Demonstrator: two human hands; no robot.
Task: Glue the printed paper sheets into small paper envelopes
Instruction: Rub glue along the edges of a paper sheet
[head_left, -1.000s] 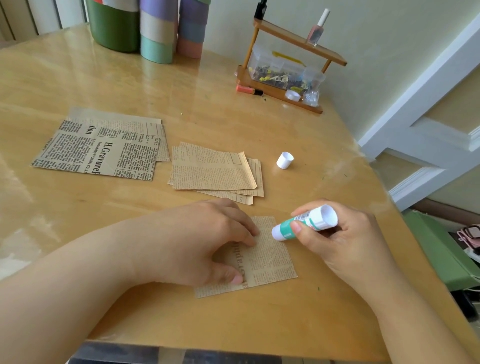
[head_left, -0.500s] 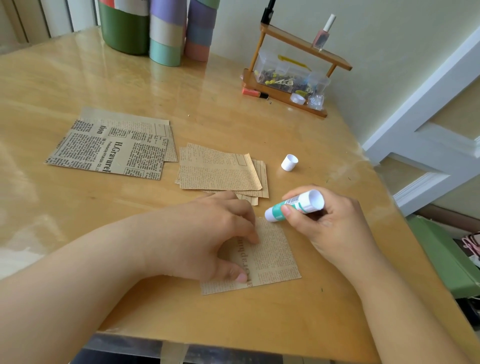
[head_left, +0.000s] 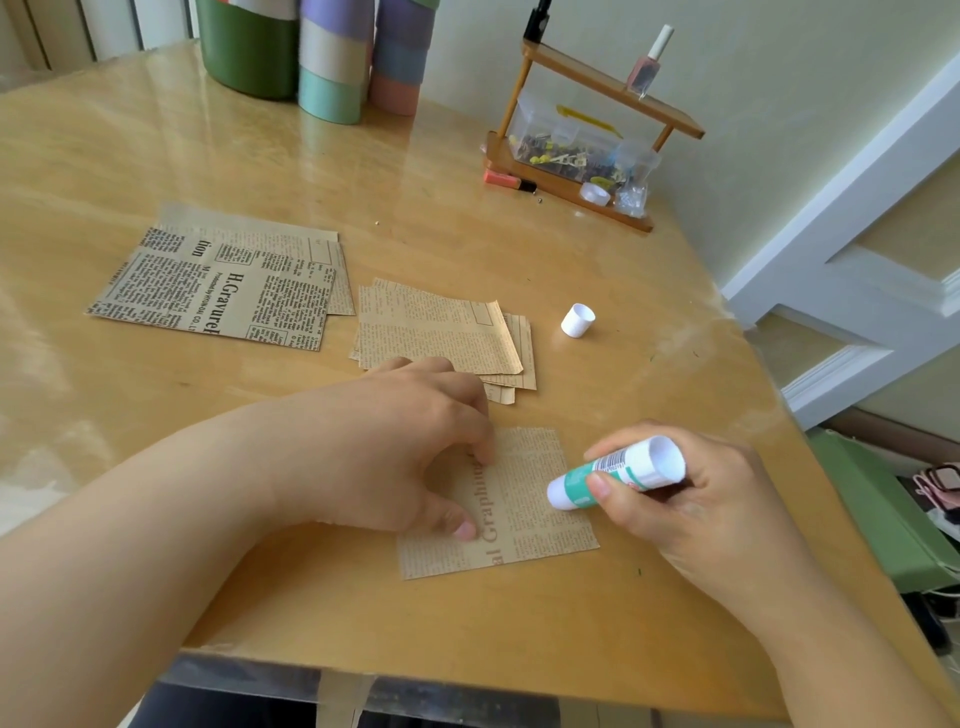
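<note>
From the head camera, a wooden table carries the work, and a small sheet of printed brown paper lies flat near its front edge, roughly midway along it. The left hand rests on the left part of that sheet, its fingers bent so that the fingertips and thumb press down on the paper; it pins the sheet rather than closing round it. The right hand is just beside the sheet's right edge, its fingers and thumb curled round a glue stick with a green and white barrel. The stick lies tilted, its open white tip over the right part of the sheet; whether the tip touches the paper cannot be told. Its white cap stands apart on the table, toward the right edge. Behind the left hand lies a pile of folded paper pieces, and further left a stack of larger printed sheets. Toward the far edge stand several coloured rolls, and at the far right corner a small wooden rack holds a clear box of small bits and a nail polish bottle on its top shelf.
</note>
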